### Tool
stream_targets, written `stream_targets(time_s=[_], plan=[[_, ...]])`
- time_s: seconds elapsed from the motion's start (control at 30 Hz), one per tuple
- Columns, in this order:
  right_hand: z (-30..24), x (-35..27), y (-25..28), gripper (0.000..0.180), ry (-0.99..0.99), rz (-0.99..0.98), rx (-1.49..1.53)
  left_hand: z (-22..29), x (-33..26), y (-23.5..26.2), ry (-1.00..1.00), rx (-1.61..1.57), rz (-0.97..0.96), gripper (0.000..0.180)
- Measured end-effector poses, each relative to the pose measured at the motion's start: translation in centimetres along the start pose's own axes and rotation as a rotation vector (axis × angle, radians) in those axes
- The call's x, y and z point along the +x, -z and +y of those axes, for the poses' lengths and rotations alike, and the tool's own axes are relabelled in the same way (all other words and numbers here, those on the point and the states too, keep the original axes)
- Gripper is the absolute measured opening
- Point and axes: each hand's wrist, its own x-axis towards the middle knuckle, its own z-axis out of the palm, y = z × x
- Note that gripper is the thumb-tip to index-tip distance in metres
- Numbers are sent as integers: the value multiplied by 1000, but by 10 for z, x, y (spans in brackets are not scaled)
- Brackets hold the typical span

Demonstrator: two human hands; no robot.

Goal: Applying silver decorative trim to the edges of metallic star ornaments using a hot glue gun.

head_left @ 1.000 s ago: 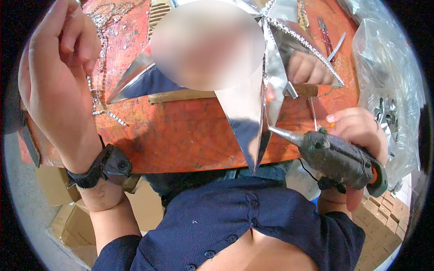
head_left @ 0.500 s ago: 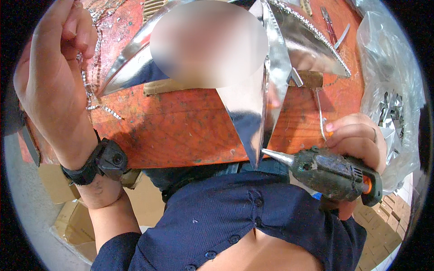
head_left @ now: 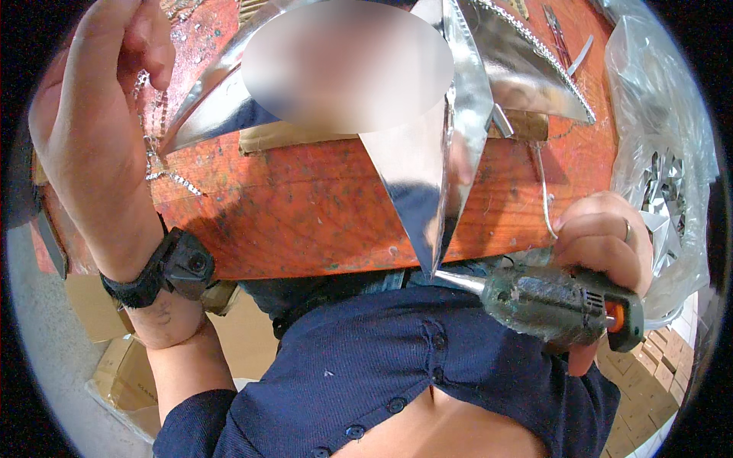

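My right hand (head_left: 603, 233) is wrapped round a black glue gun (head_left: 542, 305). The gun's metal nozzle meets the lower tip of a shiny silver star (head_left: 405, 183), whose near point juts over the table edge. A blurred patch hides the star's middle. Sparkly rhinestone trim (head_left: 534, 47) lines its upper right edge. Raised at the left, my left hand (head_left: 99, 130) has loosely bent, parted fingers, some cut off by the frame. It is nearest to loose strands of rhinestone chain (head_left: 175, 181); no firm grip on them shows.
The star rests over cardboard (head_left: 298, 136) on a worn red table (head_left: 305, 221). Pliers (head_left: 557, 38) lie at the far right. A clear plastic bag (head_left: 649, 99) with silver pieces stands beside the table. Cardboard boxes (head_left: 126, 374) sit below left.
The glue gun has shifted down and left, bringing its nozzle from the ridge to the star's tip. My left hand has moved only slightly.
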Motion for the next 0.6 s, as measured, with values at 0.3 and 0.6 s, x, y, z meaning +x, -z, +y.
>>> stream_targets(time_s=[0.3, 0.6], plan=[[-6, -15, -4, 82, 26, 83, -41, 11, -11, -40, -238, 199, -205, 21], [-31, -103, 1, 52, -569, 625, -280, 18, -41, -38, -462, 436, -142, 22]])
